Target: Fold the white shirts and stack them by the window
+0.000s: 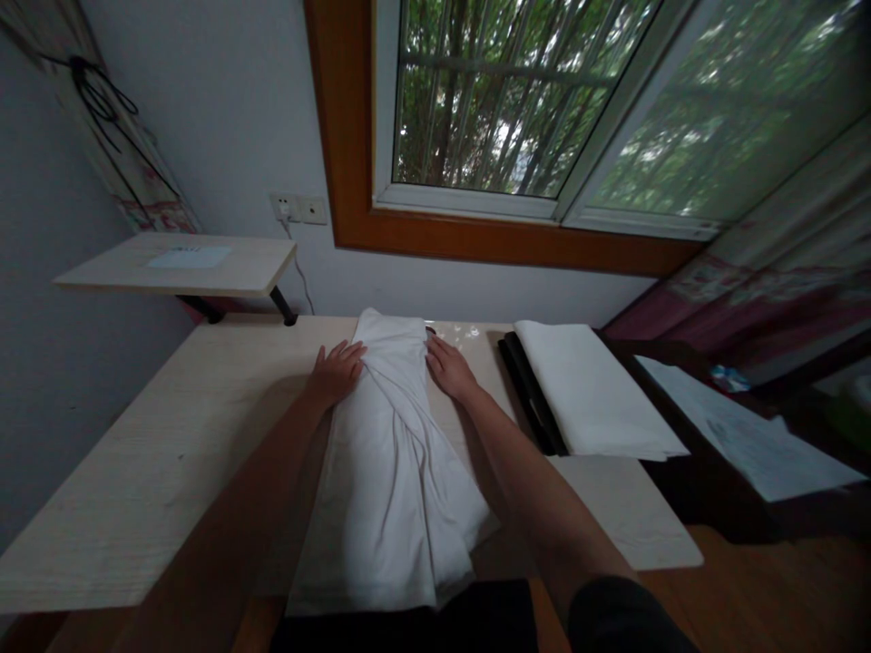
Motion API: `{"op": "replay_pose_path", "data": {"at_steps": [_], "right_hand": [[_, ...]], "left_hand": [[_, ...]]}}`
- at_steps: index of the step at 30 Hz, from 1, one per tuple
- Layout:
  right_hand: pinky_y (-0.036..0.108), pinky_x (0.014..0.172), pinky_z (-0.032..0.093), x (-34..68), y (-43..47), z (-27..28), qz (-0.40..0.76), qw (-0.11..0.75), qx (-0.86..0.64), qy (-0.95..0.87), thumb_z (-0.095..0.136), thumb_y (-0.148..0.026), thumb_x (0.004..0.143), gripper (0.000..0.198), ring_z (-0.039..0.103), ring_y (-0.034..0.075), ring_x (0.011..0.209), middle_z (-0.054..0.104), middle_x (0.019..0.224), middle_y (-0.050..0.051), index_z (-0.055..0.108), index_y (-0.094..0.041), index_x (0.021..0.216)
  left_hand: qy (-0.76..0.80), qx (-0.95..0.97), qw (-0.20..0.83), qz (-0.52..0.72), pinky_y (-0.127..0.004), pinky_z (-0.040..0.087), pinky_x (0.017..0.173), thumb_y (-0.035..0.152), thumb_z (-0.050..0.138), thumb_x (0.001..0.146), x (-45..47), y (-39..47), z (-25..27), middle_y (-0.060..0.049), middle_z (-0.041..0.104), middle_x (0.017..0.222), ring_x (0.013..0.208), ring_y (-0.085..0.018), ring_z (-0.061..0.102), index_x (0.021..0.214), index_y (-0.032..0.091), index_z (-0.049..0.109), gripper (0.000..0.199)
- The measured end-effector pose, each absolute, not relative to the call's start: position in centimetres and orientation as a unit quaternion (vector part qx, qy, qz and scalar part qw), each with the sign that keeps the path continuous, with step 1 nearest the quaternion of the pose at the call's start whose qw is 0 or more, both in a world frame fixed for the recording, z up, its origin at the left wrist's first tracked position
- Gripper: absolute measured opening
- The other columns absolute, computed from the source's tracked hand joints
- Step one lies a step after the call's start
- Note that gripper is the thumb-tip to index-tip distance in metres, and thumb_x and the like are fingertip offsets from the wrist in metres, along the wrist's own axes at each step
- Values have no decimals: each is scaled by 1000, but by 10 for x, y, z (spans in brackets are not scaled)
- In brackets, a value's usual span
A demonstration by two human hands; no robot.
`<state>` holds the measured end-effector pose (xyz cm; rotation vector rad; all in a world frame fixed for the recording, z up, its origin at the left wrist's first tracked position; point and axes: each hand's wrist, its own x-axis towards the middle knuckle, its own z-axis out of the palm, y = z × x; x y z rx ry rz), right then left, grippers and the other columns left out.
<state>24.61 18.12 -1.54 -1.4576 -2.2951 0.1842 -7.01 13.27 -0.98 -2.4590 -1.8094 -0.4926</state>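
The white cloth was touched at opposite edges by left hand and right hand, both loosely opened, nothing gripped.

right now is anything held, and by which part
Can't tell if gripped: the left hand and right hand lie at opposite edges of the white cloth, near its far end.

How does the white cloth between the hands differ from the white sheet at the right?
The white cloth is wrinkled; the white sheet lies mostly flat. The left hand and right hand are at the cloth's edges; the sheet lies apart from them. Both are white.
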Motion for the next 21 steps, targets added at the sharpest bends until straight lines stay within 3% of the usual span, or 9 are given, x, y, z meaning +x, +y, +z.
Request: {"op": "replay_pose_path", "data": {"at_steps": [5, 11, 21], "right_hand": [[46, 120, 37, 254, 138, -15, 68, 235, -452, -858, 41, -39, 107, 44, 49, 23, 142, 52, 154, 10, 59, -23, 143], [56, 123, 25, 251, 95, -4, 64, 154, -454, -875, 46, -42, 106, 44, 35, 27, 151, 50, 157, 7, 56, -29, 147], [59, 121, 27, 231, 121, 6, 77, 115, -481, -866, 46, -41, 105, 44, 35, 27, 152, 45, 161, 5, 53, -30, 148]], "left_hand": [[-569, -811, 10, -134, -61, 19, 124, 34, 33, 102, -75, 115, -8, -3, 43, 162, 152, -29, 35, 154, 29, 44, 54], [-585, -803, -16, -111, -62, 15, 125, 34, 30, 103, -78, 93, -7, -4, 39, 164, 154, -27, 30, 156, 30, 42, 54], [-632, -768, 1, -102, -73, 6, 121, 32, 28, 103, -80, 100, -6, -5, 39, 164, 155, -28, 29, 155, 32, 41, 54]]}}
